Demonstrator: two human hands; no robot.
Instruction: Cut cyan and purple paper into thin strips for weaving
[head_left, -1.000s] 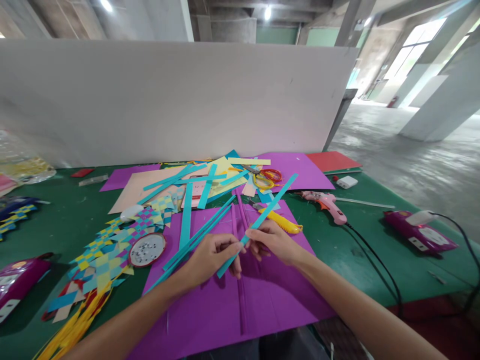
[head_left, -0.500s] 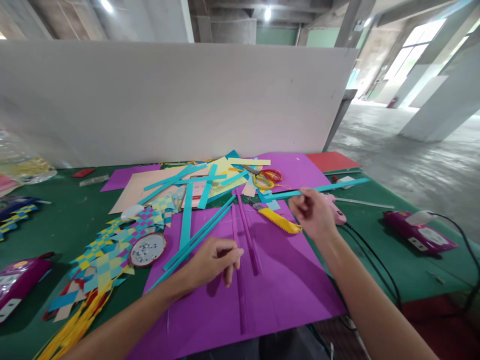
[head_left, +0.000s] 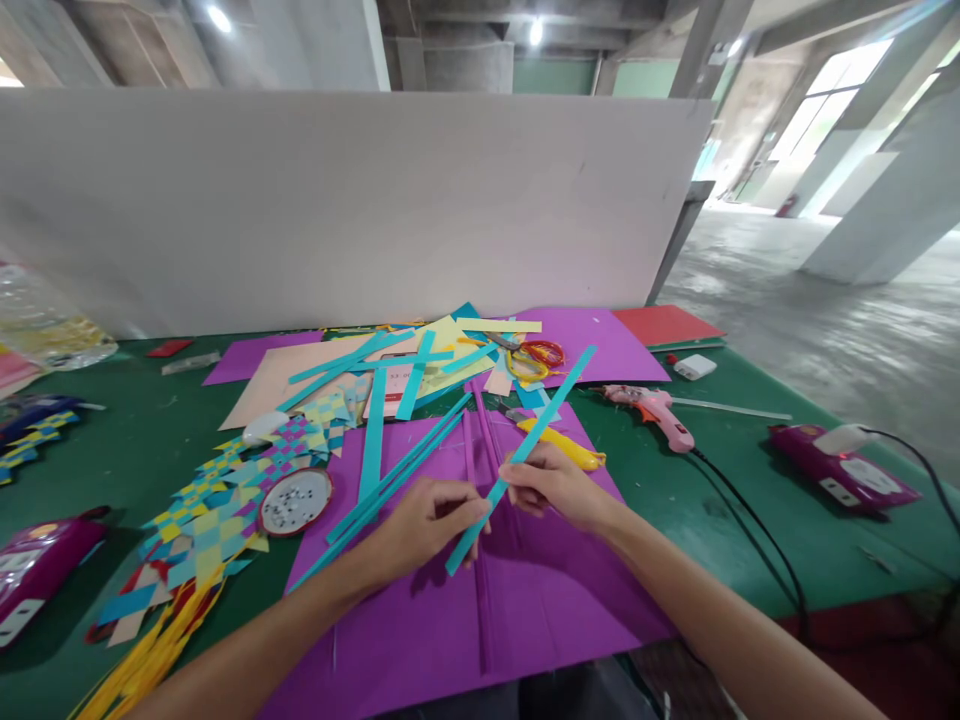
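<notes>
A blue paper strip [head_left: 556, 402] slants over the purple sheet [head_left: 405, 640], held between both hands. My right hand [head_left: 551, 482] pinches it near its middle. My left hand [head_left: 442, 515] has thumb and fingers closed around its lower part. Beneath the hands lie narrow purple folded strips [head_left: 481, 600]. Left of them, thin blue folded strips [head_left: 409, 468] lie diagonally, close to a wide blue strip [head_left: 373, 430]. Beyond my right hand is a yellow cutter [head_left: 570, 446], partly covered by the held strip.
A pink glue gun [head_left: 667, 420] and a purple power strip [head_left: 840, 470] with cables lie at right. Scissors [head_left: 536, 355] rest among papers at the back. Woven paper pieces [head_left: 214, 540] and a round dish [head_left: 296, 500] are at left. A white panel [head_left: 360, 210] stands behind.
My right hand has moved left and toward me, bringing the blue strip over the purple sheet to my left hand. The glue gun and a white adapter are now uncovered.
</notes>
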